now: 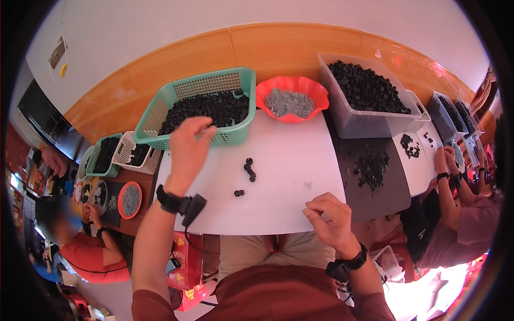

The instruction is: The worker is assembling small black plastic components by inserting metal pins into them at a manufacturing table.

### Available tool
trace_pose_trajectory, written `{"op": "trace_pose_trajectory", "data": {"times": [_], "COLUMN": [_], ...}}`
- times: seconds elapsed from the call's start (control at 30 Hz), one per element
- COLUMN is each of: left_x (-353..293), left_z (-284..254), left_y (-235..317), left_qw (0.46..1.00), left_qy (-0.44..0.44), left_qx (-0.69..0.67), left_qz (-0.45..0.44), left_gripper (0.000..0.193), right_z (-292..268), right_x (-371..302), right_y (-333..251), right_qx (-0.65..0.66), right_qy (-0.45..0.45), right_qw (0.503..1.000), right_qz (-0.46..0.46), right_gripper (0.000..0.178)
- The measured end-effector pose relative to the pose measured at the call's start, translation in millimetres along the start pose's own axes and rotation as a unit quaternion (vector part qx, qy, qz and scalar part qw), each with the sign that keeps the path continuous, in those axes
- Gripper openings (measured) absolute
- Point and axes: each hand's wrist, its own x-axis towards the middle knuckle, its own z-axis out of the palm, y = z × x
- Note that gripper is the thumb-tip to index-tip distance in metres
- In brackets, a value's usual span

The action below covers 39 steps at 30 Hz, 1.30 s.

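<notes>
My left hand (188, 147) is raised at the near rim of a green basket (243, 131) heaped with small round black parts (214, 109). Its fingers are curved and apart, with nothing visible between them. Over the right front of a white sheet (278, 214), my right hand (329, 218) has its fingers curled in and the thumb close to the forefinger. Whatever they may hold is too small to make out. Between the hands, a short crooked row of black parts (249, 170) lies on the sheet, with a smaller black pair (239, 193) nearer me.
A red scalloped bowl (292, 117) of thin grey pieces stands at the back, beside a clear bin (364, 122) of black parts. Loose black bits (372, 168) lie on a dark mat (353, 206). People work at left (99, 251) and right (455, 224), near more baskets.
</notes>
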Motion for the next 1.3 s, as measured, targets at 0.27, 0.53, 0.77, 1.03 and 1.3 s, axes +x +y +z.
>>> {"op": "trace_pose_trajectory", "data": {"times": [0.27,0.53,0.77,1.03,1.3], "left_x": [-72,-74,-81,-99,-127], "left_z": [27,35,33,19,27], "left_y": [35,49,48,82,99], "left_qw": [0.978,0.959,0.968,0.977,0.966], "left_qy": [-0.207,-0.27,-0.251,-0.201,-0.191], "left_qx": [-0.031,0.087,0.011,-0.069,-0.176], "left_qz": [0.003,0.002,-0.003,-0.002,0.014], "left_gripper": [0.021,0.023,0.018,0.016,0.015], "right_z": [-2,-2,-19,-26,-24], "right_x": [-9,-8,5,35,50], "right_y": [7,2,15,33,37], "right_qx": [-0.003,-0.01,-0.084,-0.247,-0.249], "right_qy": [0.008,0.017,0.015,-0.155,-0.216], "right_qw": [1.0,1.0,0.996,0.956,0.944], "right_qz": [0.009,0.005,0.033,0.03,0.023], "right_gripper": [0.012,0.012,0.012,0.024,0.028]}}
